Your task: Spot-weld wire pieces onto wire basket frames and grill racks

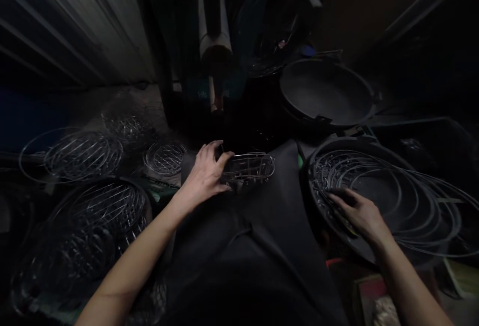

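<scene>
My left hand grips the left end of a small oval wire basket, which rests at the far edge of the dark apron over my lap. On the right, my right hand reaches into a large round black basin that holds small metal pieces and wire rings. The fingertips of that hand are over the pieces near the basin's left side; whatever is between them is too dark to make out.
Wire grids and a smaller round grid lie at the left, above a dark tub heaped with wire parts. A machine column stands ahead. Behind the right basin sits a round pan.
</scene>
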Demonstrator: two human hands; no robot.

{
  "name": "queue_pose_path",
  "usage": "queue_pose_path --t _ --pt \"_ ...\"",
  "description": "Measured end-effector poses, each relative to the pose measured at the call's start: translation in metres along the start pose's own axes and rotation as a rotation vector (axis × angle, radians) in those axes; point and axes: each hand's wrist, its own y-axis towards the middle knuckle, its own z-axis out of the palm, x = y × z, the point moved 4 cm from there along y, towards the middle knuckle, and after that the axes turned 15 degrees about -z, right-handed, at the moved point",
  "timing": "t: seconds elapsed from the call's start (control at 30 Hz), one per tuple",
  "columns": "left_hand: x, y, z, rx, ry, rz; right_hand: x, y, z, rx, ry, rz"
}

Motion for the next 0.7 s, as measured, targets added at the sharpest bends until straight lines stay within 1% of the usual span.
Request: queue_pose_path --t 0.1,0.2,0.27,0.37,0.43,0.53,0.6,0.63,0.7 --pt "-0.005 -0.003 -0.001 -0.001 0.062 -0.004 0.043 -0.006 -0.007 -0.007 0.1 0.003" --pt "-0.006 -0.004 -0.004 -0.002 0.06 -0.022 0.091 -0.007 -0.013 -0.067 0.216 -0.053" --pt "-0.007 -0.004 -0.007 -0.004 0.059 -0.027 0.12 -0.006 -0.012 -0.034 0.347 -0.068" --pt "-0.009 -0.003 -0.013 -0.013 0.049 -0.013 0.162 -0.001 -0.009 0.082 0.565 -0.095" --pt "-0.011 -0.001 -0.018 -0.028 0.025 -0.002 0.192 0.004 -0.007 0.133 0.668 -0.124" --pt "-0.013 0.002 -0.024 -0.054 -0.006 0.006 0.232 0.017 0.0 0.182 0.813 -0.172" --pt "-0.013 0.005 -0.027 -0.07 -0.024 0.0 0.253 0.027 0.01 0.221 0.882 -0.206" --pt "-0.012 0.006 -0.028 -0.077 -0.037 -0.005 0.26 0.033 0.016 0.243 0.889 -0.225" --pt "-0.011 0.007 -0.029 -0.097 -0.07 -0.021 0.271 0.043 0.027 0.265 0.825 -0.267"
